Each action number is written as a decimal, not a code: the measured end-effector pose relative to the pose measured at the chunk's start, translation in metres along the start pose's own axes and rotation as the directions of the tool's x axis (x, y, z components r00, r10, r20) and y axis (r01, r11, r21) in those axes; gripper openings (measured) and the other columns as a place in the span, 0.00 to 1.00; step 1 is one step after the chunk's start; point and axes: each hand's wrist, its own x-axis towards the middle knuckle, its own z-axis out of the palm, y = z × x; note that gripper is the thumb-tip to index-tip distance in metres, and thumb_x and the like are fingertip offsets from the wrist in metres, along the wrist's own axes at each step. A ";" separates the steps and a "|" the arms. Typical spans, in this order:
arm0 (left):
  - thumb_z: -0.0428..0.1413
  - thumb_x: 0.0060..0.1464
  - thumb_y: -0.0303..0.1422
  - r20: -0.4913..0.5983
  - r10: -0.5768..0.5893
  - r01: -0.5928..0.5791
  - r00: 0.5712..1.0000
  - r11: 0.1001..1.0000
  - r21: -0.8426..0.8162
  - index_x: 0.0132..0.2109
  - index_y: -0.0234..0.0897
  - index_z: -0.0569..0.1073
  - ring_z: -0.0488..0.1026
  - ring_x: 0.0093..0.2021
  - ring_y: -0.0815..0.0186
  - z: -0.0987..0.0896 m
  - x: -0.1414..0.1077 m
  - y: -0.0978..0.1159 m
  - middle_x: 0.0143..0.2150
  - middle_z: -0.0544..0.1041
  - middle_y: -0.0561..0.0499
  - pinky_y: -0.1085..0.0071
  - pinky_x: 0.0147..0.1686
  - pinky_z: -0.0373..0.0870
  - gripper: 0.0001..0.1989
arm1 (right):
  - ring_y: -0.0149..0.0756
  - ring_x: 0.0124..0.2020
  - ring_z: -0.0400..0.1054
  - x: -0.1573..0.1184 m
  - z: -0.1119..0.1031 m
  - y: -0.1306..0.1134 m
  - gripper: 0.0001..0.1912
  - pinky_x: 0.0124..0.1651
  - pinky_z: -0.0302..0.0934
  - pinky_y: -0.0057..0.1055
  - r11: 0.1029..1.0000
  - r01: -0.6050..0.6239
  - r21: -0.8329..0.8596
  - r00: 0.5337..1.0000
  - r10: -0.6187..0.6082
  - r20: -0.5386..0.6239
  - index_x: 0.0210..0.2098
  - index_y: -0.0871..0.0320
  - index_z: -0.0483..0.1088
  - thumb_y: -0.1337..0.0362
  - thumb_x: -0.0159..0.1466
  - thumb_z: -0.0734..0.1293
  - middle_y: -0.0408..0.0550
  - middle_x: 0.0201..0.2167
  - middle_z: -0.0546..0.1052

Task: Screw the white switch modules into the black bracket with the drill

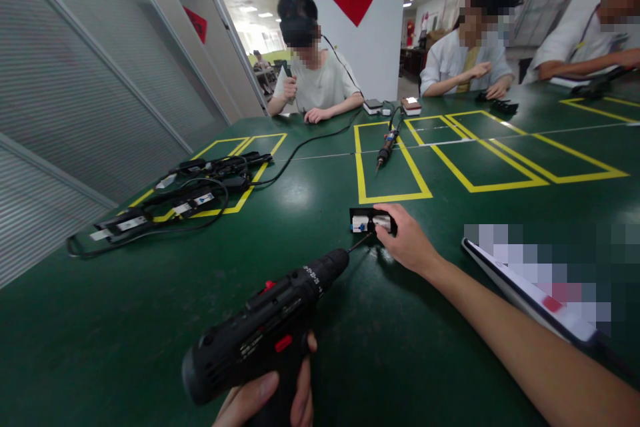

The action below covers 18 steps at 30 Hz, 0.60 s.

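Low in the view, my left hand (270, 393) is wrapped round the grip of a black power drill (270, 313) with red buttons. The drill points up and to the right, and its long thin bit reaches a small black part (357, 213) with silver and blue pieces on its face. My right hand (400, 237) holds that part at its right end, thumb in front and fingers over the top. The part is upright on or just above the green table; its underside contact is not clear. Whether the bit's tip touches it cannot be made out.
Black power adapters and cables (200, 197) lie at the left. Beyond the part, a soldering-iron-like tool (387, 147) lies inside yellow tape (395, 197). A white-edged device (525, 293) is at the right. Several people sit across the green table (125, 320).
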 end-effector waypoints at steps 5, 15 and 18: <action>0.48 0.54 0.39 -0.009 -0.021 0.021 1.000 1.000 -0.022 0.49 0.34 0.63 0.70 0.20 0.62 -0.001 -0.001 0.000 0.24 0.72 0.46 0.66 0.22 0.64 0.18 | 0.39 0.49 0.64 0.000 0.001 0.001 0.19 0.54 0.58 0.39 1.000 0.010 -0.004 1.000 -0.010 -0.010 0.51 0.57 0.63 0.69 0.59 0.61 0.52 0.47 0.69; 0.47 0.55 0.38 0.022 -0.012 0.012 1.000 1.000 -0.022 0.49 0.34 0.63 0.71 0.21 0.61 0.001 0.000 0.000 0.25 0.71 0.46 0.66 0.22 0.65 0.17 | 0.38 0.49 0.64 0.000 0.000 0.000 0.19 0.54 0.58 0.38 1.000 0.007 -0.001 1.000 -0.007 -0.002 0.51 0.57 0.63 0.69 0.59 0.61 0.52 0.47 0.69; 0.47 0.55 0.37 0.004 -0.011 0.011 1.000 1.000 -0.017 0.49 0.33 0.63 0.70 0.20 0.62 0.001 0.000 0.001 0.24 0.71 0.47 0.67 0.22 0.64 0.17 | 0.38 0.50 0.63 0.000 0.000 0.000 0.19 0.55 0.57 0.39 1.000 0.007 -0.001 1.000 -0.007 0.001 0.51 0.57 0.63 0.69 0.59 0.60 0.52 0.48 0.69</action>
